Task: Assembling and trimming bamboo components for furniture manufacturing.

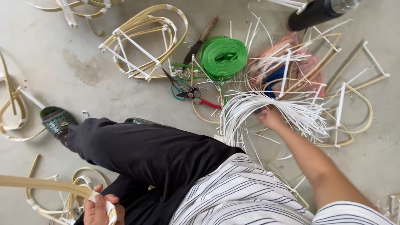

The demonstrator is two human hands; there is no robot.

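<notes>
two hands: both at work, each holding its own material.
right hand (271, 118): arm stretched forward, fingers closed into a bundle of white strips (266, 109) lying on the floor (the fingertips are hidden among the strands).
white strips: fanned out left and right of the hand, loose ends trailing toward the striped shirt (241, 196).
left hand (99, 209): low at the near edge, clenched around a pale cane strip (41, 184) whose end is wrapped in white binding.
cane strip: runs from the fist out past the left edge, above the curved cane frames by the knee.
lap: dark trousers (146, 150), one green slotted sandal (57, 121) on the floor to the left.
just beyond the strips: red-handled pruning shears (196, 95), touching a tangle of green cord.
further out: a roll of green strip (223, 56), a knife with a wooden handle (200, 41) beside it.
around: bent cane frames bound in white (141, 41), more to the right near a pinkish sack (304, 62).
far corner: a black cylinder (312, 14).
floor: grey concrete (62, 66).
</notes>
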